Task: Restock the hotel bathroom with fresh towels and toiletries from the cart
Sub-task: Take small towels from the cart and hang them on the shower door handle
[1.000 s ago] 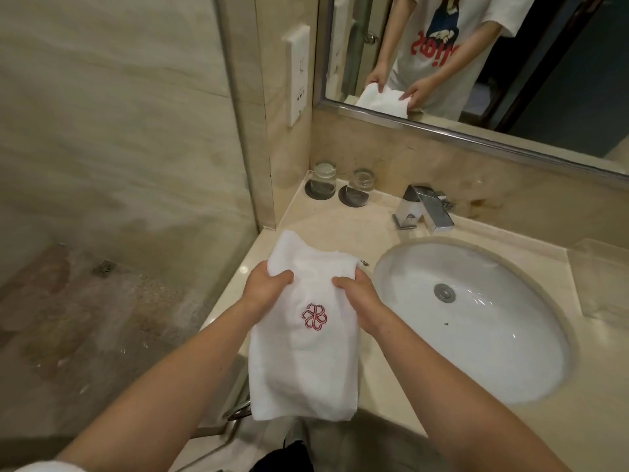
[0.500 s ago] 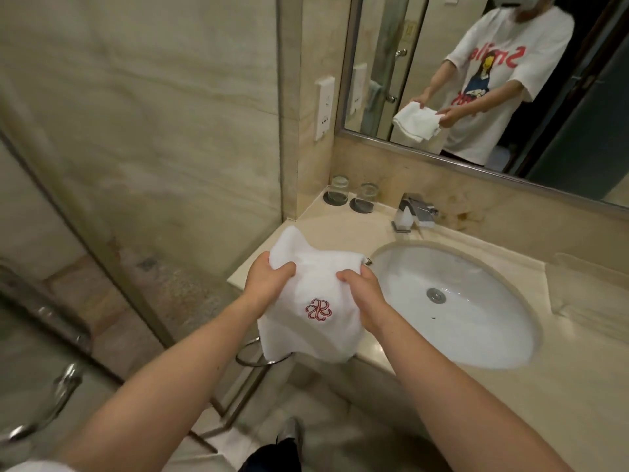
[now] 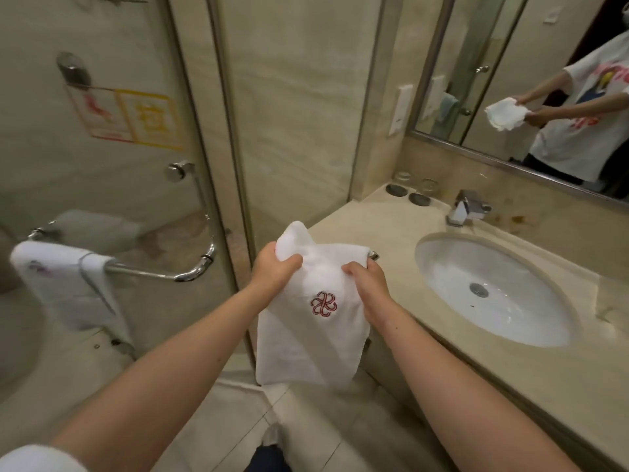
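- Two hands on one white towel (image 3: pixel 306 338): my left hand (image 3: pixel 276 272) and right hand (image 3: pixel 371 291) each grip its upper edge, fingers curled into the cloth.
- Towel position: hanging in the air just off the near-left edge of the counter (image 3: pixel 367 226). Its red embroidered logo (image 3: pixel 323 303) faces me and the lower half droops toward the floor. As far as I can tell, only my hands touch it.
- From the towel: sink (image 3: pixel 493 294) at 3 o'clock, faucet (image 3: pixel 469 206) at 2 o'clock, and two glasses beside dark coasters (image 3: pixel 419 198) at 1 o'clock in the counter's back corner.
- At 9 o'clock: a chrome handle bar (image 3: pixel 160 274) on the glass shower door, with a second white towel (image 3: pixel 58 281) draped over its left end.
- A mirror (image 3: pixel 476 97) at 1 o'clock reflects the held towel bunched between both hands.
- A small chrome piece shows behind the towel's upper right corner. Hook or ring, I cannot tell.
- Progress (judgement): one towel looks hung, and this one is in hand but not yet placed. I would call the towels partly done.
- Toiletries: I can make out none in this view, and the cart is out of view. I judge that part as left to do.
- Next need (judgement): a resting place for this towel, kept folded with the logo outward.
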### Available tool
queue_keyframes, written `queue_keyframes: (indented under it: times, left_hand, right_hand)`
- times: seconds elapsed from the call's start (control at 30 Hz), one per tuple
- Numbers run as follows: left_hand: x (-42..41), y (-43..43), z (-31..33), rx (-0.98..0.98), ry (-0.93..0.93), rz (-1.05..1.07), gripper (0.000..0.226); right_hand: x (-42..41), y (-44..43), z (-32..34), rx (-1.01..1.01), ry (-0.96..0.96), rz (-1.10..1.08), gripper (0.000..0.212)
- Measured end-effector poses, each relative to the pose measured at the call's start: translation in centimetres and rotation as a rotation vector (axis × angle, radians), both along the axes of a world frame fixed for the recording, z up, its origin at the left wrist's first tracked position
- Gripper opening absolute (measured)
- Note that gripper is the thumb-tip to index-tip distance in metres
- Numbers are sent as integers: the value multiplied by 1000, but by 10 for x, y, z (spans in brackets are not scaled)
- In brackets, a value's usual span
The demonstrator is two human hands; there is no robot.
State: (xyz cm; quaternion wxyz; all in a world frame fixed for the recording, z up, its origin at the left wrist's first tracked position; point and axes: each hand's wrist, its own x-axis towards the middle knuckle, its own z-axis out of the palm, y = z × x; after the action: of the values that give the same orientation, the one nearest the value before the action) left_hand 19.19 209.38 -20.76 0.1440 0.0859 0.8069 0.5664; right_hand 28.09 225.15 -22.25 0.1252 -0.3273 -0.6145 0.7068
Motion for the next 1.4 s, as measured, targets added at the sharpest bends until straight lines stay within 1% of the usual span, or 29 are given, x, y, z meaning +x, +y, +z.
queue_keyframes:
  times: [0.03, 0.1, 0.2, 0.23, 0.33, 0.4, 0.5, 0.6, 0.7, 0.77, 0.9, 1.0, 1.23, 1.4]
  left_hand:
    - [1, -13, 0, -11, 1, 8, 43]
    - [3, -39, -1, -2, -4, 39, 44]
    - [6, -71, 2, 28, -23, 104, 34]
    - [5, -81, 1, 27, -21, 117, 35]
    - [1, -115, 3, 26, -19, 151, 48]
    - [-5, -140, 4, 31, -17, 181, 50]
    - [-22, -182, 5, 25, 5, 212, 43]
    - [-47, -225, 12, 13, 46, 226, 42]
    - [-75, -261, 15, 12, 88, 229, 36]
    - [-96, -282, 16, 12, 126, 215, 30]
    - [-133, -312, 16, 35, 145, 153, 29]
    - [-150, -329, 8, 56, 108, 93, 35]
    - [-182, -350, -20, 14, 34, -18, 37]
    - [-201, -346, -31, -41, 6, -56, 40]
  right_hand:
    - [-1, -11, -1, -5, -2, 16, 16]
    - [-4, -34, -1, -15, -2, 47, 17]
    - [-10, -65, -3, -19, 7, 64, 20]
    - [-13, -76, -2, -23, 9, 75, 21]
    - [-22, -111, 1, -49, 9, 102, 20]
    - [-33, -135, 4, -55, 21, 114, 20]
    - [-56, -177, 7, -40, 59, 128, 21]
    - [-82, -222, 11, -53, 129, 126, 24]
    - [-104, -261, 18, -50, 169, 109, 21]
    - [-121, -281, 21, -19, 190, 100, 20]
    - [-151, -308, 23, 72, 189, 67, 23]
    - [-164, -324, 20, 108, 183, 43, 26]
    - [-180, -345, 3, 298, 65, -25, 22]
    - [-195, -344, -2, 354, -22, -17, 25]
